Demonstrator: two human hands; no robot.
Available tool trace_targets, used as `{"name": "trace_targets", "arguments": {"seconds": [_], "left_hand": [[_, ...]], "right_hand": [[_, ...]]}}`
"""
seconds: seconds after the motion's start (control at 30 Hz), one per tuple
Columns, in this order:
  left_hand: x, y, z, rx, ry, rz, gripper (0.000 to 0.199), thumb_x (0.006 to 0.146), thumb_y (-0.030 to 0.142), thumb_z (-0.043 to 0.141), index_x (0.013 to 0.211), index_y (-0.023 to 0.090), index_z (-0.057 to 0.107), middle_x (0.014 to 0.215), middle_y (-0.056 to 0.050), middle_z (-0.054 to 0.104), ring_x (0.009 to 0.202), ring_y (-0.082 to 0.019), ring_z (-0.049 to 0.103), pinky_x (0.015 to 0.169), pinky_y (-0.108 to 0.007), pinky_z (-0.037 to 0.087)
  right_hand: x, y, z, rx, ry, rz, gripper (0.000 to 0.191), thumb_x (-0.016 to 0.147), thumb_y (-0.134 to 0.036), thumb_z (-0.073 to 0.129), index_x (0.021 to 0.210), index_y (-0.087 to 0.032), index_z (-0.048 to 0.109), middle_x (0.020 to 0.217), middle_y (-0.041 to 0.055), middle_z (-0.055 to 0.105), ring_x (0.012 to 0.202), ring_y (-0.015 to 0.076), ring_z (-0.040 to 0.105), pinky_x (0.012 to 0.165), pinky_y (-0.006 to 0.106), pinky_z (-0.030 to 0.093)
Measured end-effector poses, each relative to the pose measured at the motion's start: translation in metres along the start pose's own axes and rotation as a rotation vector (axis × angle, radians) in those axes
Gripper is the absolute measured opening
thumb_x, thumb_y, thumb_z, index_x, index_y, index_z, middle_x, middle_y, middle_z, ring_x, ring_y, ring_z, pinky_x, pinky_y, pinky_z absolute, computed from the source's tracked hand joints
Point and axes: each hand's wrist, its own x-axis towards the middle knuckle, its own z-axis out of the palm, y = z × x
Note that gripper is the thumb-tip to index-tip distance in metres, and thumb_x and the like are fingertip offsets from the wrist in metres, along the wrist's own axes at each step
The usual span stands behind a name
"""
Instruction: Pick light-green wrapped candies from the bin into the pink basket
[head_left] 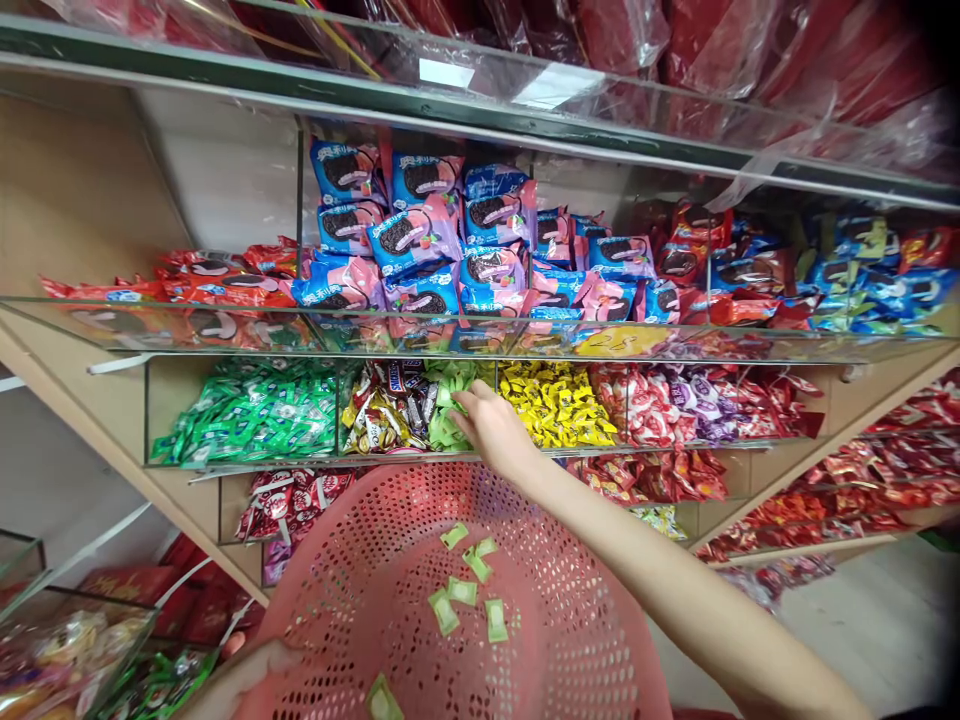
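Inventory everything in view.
Basket: one, pink, front centre
Basket candies: about seven, light green, inside
Shelves: several, brown, behind basket
Wrapped goods: several, red, top
Packets: many, blue, pink, red, upper shelf
Price tag: one, yellow, upper shelf
Green candies: many, green, left
Mixed candies: many, brown, gold, centre
Pale candies: many, light green, centre
Yellow candies: many, yellow, centre
Assorted candies: many, red, white, purple, right
Lower candies: many, mostly red, below
Bin goods: many, mixed, lower left
Left hand: one, bare, basket rim
Right hand: one, bare, at pale candies

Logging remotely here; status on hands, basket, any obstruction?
Left hand holding pink perforated basket. Right hand at light-green wrapped candies on shelf, grip unclear. Similar green pieces inside basket. No obstruction visible at right hand.
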Motion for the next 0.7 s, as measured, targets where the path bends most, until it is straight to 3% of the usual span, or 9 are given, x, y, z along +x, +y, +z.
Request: {"name": "trace_targets", "arguments": {"seconds": [0.1,0.23,0.43,0.7], "left_hand": [[-0.001,0.000,0.001,0.011,-0.016,-0.001,0.031,0.084,0.030,0.053,0.112,0.017,0.056,0.111,-0.008,0.059,0.089,-0.020,0.060,0.073,-0.039,0.051],[-0.001,0.001,0.006,0.035,-0.060,-0.022,0.024,0.084,0.028,0.054,0.104,0.016,0.059,0.104,-0.007,0.062,0.086,-0.019,0.061,0.072,-0.037,0.051],[0.000,0.002,0.004,0.065,-0.083,-0.051,0.022,0.084,0.027,0.054,0.102,0.015,0.060,0.101,-0.007,0.063,0.085,-0.018,0.061,0.071,-0.036,0.052],[0.005,0.000,-0.007,0.061,-0.043,-0.038,0.032,0.085,0.030,0.053,0.114,0.017,0.055,0.113,-0.009,0.058,0.091,-0.020,0.059,0.075,-0.040,0.050]], "right_hand": [[0.030,-0.008,0.009,-0.275,-0.053,-0.010,0.026,0.087,-0.005,0.038,0.100,-0.008,0.060,0.100,0.0152,0.058,0.087,0.0216,0.058,0.065,0.028,0.046],[0.050,-0.008,0.019,-0.359,-0.123,-0.049,0.031,0.087,-0.003,0.036,0.098,-0.007,0.064,0.103,0.0192,0.060,0.091,0.0243,0.060,0.064,0.029,0.050],[0.062,0.002,0.025,-0.370,-0.204,-0.051,0.028,0.085,-0.004,0.043,0.090,-0.012,0.069,0.085,0.0151,0.068,0.080,0.0224,0.066,0.063,0.028,0.051],[0.060,0.006,0.027,-0.421,-0.192,-0.082,0.027,0.084,-0.005,0.044,0.090,-0.010,0.070,0.085,0.0186,0.068,0.079,0.0215,0.066,0.063,0.027,0.051]]}}
